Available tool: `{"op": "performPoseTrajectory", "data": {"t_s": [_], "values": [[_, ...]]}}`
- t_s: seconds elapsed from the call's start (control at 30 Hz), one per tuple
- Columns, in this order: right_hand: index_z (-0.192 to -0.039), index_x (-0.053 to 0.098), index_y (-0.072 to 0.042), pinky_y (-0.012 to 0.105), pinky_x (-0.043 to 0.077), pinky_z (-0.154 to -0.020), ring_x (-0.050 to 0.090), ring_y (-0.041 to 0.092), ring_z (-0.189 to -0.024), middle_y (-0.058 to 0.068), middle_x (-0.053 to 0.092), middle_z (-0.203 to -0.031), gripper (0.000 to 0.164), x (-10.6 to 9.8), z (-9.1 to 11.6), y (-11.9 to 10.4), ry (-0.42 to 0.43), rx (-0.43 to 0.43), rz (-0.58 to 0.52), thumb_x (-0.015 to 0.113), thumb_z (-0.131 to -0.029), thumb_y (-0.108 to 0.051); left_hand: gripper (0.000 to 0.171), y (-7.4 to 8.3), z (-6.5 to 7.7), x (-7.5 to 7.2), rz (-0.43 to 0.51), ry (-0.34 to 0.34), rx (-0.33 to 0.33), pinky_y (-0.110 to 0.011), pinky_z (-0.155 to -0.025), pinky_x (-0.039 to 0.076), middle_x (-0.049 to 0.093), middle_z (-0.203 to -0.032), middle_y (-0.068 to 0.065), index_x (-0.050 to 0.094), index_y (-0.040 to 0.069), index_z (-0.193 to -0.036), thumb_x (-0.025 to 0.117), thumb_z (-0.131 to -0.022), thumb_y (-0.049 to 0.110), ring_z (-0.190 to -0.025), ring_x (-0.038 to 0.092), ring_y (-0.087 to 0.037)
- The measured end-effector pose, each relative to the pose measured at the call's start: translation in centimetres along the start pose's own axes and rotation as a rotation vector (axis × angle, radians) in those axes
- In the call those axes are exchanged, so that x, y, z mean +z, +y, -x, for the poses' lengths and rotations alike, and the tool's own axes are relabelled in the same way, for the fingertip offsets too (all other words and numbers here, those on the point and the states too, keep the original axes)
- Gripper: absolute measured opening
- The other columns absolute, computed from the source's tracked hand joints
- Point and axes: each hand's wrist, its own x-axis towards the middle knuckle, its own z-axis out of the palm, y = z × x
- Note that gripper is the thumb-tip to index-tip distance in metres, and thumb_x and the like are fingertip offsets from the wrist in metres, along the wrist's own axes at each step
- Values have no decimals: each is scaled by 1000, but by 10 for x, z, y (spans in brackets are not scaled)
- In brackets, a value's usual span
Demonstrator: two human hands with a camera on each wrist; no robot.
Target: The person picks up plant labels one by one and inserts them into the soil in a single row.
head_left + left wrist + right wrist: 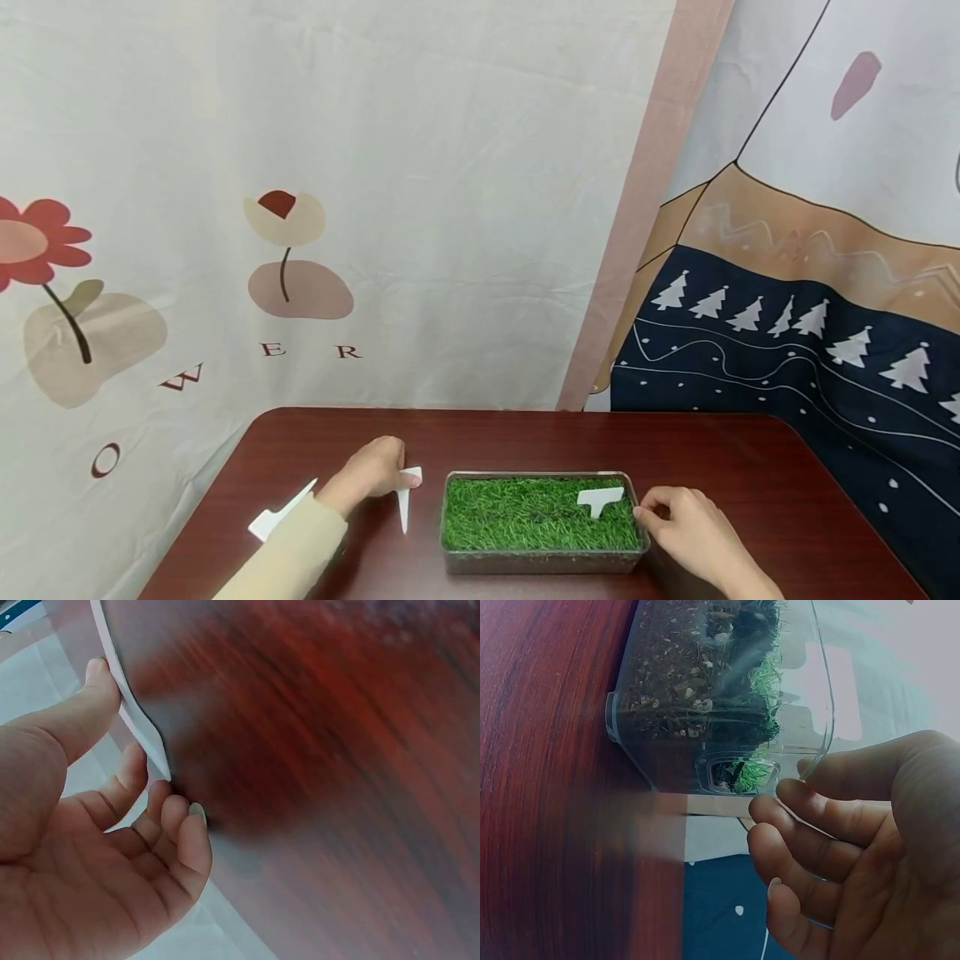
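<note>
My left hand [375, 468] pinches a white T-shaped plant label [404, 510], its pointed stem toward me, left of the clear plastic box [540, 564]. Thumb and fingertips meet the label's edge [139, 724] in the left wrist view. With thumb and index finger, my right hand [693, 527] grips the box's rim at its right end; the right wrist view shows soil under the grass through the box wall [667, 690]. Green grass [510, 517] fills the box. A second white T-shaped label [600, 497] stands in the grass toward the right.
Another white label [272, 520] lies on the dark red table [517, 442] left of my left forearm, whose sleeve [292, 550] partly overlaps it. A printed curtain [450, 250] hangs behind the table's far edge.
</note>
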Motion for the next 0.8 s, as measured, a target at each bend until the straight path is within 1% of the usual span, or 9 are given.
{"op": "performPoseTrajectory", "data": {"t_s": [0.13, 0.2, 0.3, 0.37, 0.47, 0.53, 0.67, 0.73, 0.8], "values": [[-79, 71, -27, 29, 34, -52, 42, 10, -53, -7, 49, -58, 17, 0, 0, 0, -7, 1, -4, 76, -94, -20, 43, 0, 0, 1, 32, 2, -16, -33, -61, 45, 53, -70, -4, 54, 8, -75, 92, -81, 26, -64, 50, -20], [-80, 71, -26, 30, 34, -52, 42, 10, -53, -7, 50, -58, 17, 0, -1, 0, -11, 1, -10, 76, -95, -20, 43, -1, 0, 1, 95, 10, -37, -32, -55, 47, 55, -69, -6, 54, 6, -75, 93, -80, 22, -58, 53, -19], [-80, 71, -26, 29, 35, -52, 42, 10, -53, -6, 50, -59, 16, 0, 0, 1, -16, -6, -13, 75, -95, -21, 39, -2, 2, 2, 227, 32, -68, -29, -46, 48, 57, -66, -9, 55, 4, -75, 93, -78, 13, -47, 54, -17], [-80, 71, -25, 29, 35, -52, 43, 10, -53, -7, 51, -59, 16, -1, 0, 1, -21, -10, -13, 75, -95, -20, 31, -4, 4, 2, 321, 47, -73, -29, -43, 49, 60, -66, -10, 60, 0, -77, 91, -79, 4, -42, 55, -17], [-81, 72, -25, 29, 35, -51, 42, 10, -53, -7, 51, -59, 15, -1, 0, 1, -24, -12, -15, 75, -95, -21, 13, -5, 7, -2, 403, 67, -45, -28, -44, 48, 63, -68, -8, 69, -3, -83, 81, -83, -6, -44, 53, -15], [-81, 72, -25, 29, 35, -52, 42, 10, -52, -6, 50, -59, 16, -1, 0, 1, -25, -2, -16, 75, -95, -20, 8, -5, 9, -6, 431, 70, -20, -28, -45, 48, 64, -70, -7, 72, -5, -87, 74, -85, -12, -46, 53, -15], [-80, 72, -25, 29, 34, -51, 41, 10, -52, -6, 50, -58, 16, -2, 0, 1, -23, 3, -17, 75, -95, -20, 17, -4, 13, -14, 448, 87, 4, -29, -49, 49, 66, -76, -9, 73, -8, -95, 65, -84, -17, -51, 55, -16], [-81, 72, -25, 29, 34, -51, 41, 10, -51, -6, 49, -57, 16, -2, 0, 1, -25, 0, -17, 75, -95, -20, 22, -3, 15, -17, 443, 110, 14, -29, -51, 50, 68, -81, -11, 73, -9, -99, 63, -83, -19, -55, 57, -17], [-81, 72, -25, 29, 34, -51, 41, 10, -51, -6, 50, -58, 15, -2, 0, 1, -29, -7, -17, 75, -95, -20, 24, -1, 17, -21, 433, 148, 32, -30, -53, 51, 71, -86, -13, 73, -10, -102, 63, -83, -19, -60, 59, -18]]}}
